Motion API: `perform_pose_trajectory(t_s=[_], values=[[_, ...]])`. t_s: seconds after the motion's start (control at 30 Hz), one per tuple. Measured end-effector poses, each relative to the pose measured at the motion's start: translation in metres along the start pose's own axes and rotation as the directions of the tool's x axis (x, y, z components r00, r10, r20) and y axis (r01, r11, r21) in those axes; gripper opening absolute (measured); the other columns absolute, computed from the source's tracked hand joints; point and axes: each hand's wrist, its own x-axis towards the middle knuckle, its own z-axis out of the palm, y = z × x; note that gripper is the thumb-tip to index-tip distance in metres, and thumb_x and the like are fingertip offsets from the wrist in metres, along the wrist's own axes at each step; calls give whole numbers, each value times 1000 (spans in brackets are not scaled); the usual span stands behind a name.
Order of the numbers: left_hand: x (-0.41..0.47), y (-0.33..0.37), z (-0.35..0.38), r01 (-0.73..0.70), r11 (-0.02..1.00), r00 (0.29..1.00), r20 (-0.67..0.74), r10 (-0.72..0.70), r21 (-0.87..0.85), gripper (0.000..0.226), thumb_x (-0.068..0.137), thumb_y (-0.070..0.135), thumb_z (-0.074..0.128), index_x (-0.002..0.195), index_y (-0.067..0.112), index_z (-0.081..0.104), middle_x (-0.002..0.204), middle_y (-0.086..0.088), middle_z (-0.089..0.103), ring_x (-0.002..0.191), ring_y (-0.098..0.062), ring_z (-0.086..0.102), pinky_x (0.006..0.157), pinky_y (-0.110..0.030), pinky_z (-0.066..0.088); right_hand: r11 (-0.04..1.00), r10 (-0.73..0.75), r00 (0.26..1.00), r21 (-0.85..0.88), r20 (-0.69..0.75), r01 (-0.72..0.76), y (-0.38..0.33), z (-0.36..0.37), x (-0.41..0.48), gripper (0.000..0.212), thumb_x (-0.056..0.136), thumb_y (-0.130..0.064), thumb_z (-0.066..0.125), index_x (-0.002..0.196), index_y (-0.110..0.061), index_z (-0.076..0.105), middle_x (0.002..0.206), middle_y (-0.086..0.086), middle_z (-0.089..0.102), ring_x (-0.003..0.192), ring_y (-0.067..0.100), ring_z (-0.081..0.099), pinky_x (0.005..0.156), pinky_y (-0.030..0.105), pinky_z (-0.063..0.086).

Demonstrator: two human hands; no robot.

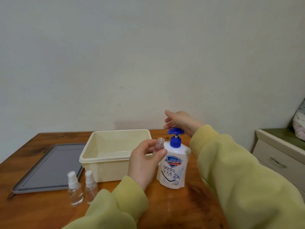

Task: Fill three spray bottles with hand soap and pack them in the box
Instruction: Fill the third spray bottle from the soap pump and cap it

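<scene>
My left hand (145,161) grips a small clear spray bottle (159,145) with its cap off, its open neck just under the spout of the hand soap pump. The white hand soap bottle (173,169) with a blue pump head (175,131) stands upright on the table. My right hand (179,122) is over the pump head with fingers straight, resting on or just above it. Two more clear spray bottles, one at the left (75,190) and one beside it (90,187), stand capped in white near the table's front. The cream plastic box (105,164) sits open behind them, nothing in it.
A grey lid (49,167) lies flat on the wooden table (194,200) left of the box. A pale drawer cabinet (279,156) stands to the right of the table, with a bundle on top at the frame's edge. A plain wall is behind.
</scene>
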Motion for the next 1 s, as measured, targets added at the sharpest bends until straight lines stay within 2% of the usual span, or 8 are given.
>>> perform_pose_trajectory(t_s=[0.2,0.33,0.43,0.47,0.53,0.67,0.83,1.0], values=[[-11,8,-13,-3,1000,1000,-21,3,-21,27,77,13,69,87,35,57,92,10,65,91,-8,60,83,-24,50,994,-103,986,11,-131,106,-6,-3,-11,29,95,-32,41,97,-8,57,94,6,66,78,17,59,57,23,37],[-22,13,-22,4,1000,1000,-16,-4,-14,31,78,13,68,83,40,54,88,16,63,88,-3,60,82,-27,52,979,-196,963,20,-185,203,-11,0,-25,31,92,-27,46,82,-1,61,92,16,67,83,23,61,88,34,50],[-30,14,-31,12,1000,1000,-19,-12,-20,30,78,13,68,83,40,54,90,15,63,89,-6,61,81,-31,53,950,-310,907,-61,-286,306,-15,7,-42,39,89,-22,48,84,14,59,85,31,59,69,23,48,54,19,53],[-34,14,-35,18,1000,1000,-19,-18,-22,30,77,14,68,84,40,54,90,14,63,89,-7,62,78,-29,55,933,-359,880,-102,-311,345,-16,11,-50,35,89,-21,47,78,11,58,72,25,52,65,21,43,45,15,49],[-40,14,-42,22,999,999,-23,-22,-31,29,77,12,68,85,37,55,89,13,63,86,-7,62,67,-24,58,894,-447,826,-168,-344,415,-17,20,-62,27,89,-21,48,69,-3,53,60,4,45,62,18,43,57,26,55],[-52,13,-54,28,999,998,-56,-29,-23,28,77,7,68,96,25,58,89,8,64,87,-14,63,71,-25,58,846,-532,772,-248,-347,472,-13,39,-86,21,90,-26,51,76,-12,60,67,-7,55,76,18,56,73,31,46],[-64,9,-67,59,998,994,-88,-59,5,28,76,9,69,98,24,59,94,4,66,94,-20,64,89,-44,52,814,-577,766,-278,-283,511,5,63,-100,21,91,-23,50,74,-13,56,61,-11,50,60,7,48,58,20,38],[-69,4,-77,64,998,990,-131,-61,22,29,74,8,70,95,26,59,94,3,66,92,-18,64,90,-45,52,795,-420,906,-463,48,393,27,89,-92,23,92,-20,49,82,-5,61,78,10,65,75,24,61,70,33,48]])
